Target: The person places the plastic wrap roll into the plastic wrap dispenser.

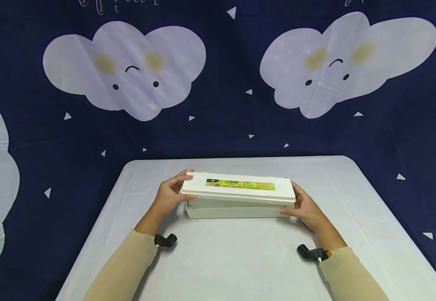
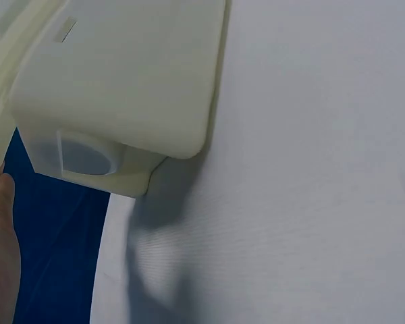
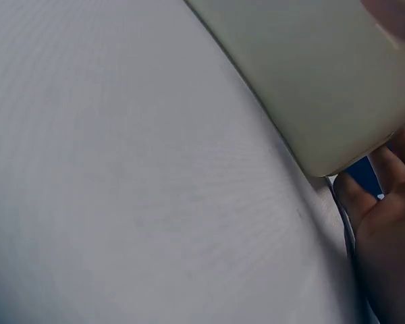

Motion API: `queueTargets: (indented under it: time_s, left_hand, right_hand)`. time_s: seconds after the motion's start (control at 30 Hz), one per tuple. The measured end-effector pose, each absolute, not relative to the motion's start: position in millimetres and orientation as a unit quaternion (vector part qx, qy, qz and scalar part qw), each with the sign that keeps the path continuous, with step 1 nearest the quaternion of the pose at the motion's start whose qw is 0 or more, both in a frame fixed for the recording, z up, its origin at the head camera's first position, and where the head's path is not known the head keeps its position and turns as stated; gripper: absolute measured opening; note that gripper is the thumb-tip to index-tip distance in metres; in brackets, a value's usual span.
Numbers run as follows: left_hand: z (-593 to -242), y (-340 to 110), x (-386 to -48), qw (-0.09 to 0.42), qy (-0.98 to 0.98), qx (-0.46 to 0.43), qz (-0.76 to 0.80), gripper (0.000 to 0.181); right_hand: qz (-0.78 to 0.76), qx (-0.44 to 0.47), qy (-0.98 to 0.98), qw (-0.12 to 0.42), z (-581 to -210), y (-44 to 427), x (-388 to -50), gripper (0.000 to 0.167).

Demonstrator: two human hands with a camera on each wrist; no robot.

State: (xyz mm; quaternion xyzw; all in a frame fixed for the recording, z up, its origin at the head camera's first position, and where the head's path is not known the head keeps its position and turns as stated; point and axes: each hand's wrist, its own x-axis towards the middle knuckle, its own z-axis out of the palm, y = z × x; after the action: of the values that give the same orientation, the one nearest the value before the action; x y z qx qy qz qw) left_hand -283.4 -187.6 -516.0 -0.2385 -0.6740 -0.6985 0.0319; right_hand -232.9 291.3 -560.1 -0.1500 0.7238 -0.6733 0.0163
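- A person leans two hands to a white box [image 1: 237,213] at twelve o'clock on a pale table [image 1: 233,259], its long side facing the wearer.
- At the box's nine o'clock, the left hand [image 1: 171,192] pinches the end of the lid [image 1: 237,193], thumb in front, fingers over the top.
- At three o'clock, the right hand [image 1: 304,209] grips the box's end, thumb on the front corner, fingers behind; whether they also touch the lid, one cannot tell.
- The lid sits tilted, its nine o'clock end raised off the rim, its three o'clock end lower and close to it. A green label [image 1: 240,184] faces up.
- The work appears midway: one end of the lid is free, yet the lid is neither seated flat nor clear of the box. Whether it is coming off or going on cannot be told.
- The box's contents are hidden.
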Motion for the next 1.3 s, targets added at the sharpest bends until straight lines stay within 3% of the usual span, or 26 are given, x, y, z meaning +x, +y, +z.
queueTargets:
  time_s: [0.23, 0.7, 1.3]
  left_hand:
    - [-519, -185, -278, 0.029, -0.669, -0.224, -0.708, 0.061]
    - [-523, -187, -271, 0.050, -0.664, -0.229, -0.710, 0.060]
    - [-533, -188, -255, 0.040, -0.727, -0.249, -0.639, 0.062]
  right_hand:
    - [-0.693, -0.196, 0.694, -0.012, -553, 293, -233, 0.114]
    - [-0.658, -0.232, 0.713, -0.068, -530, 292, -233, 0.097]
    - [-0.606, -0.229, 0.758, -0.073, -530, 294, -223, 0.095]
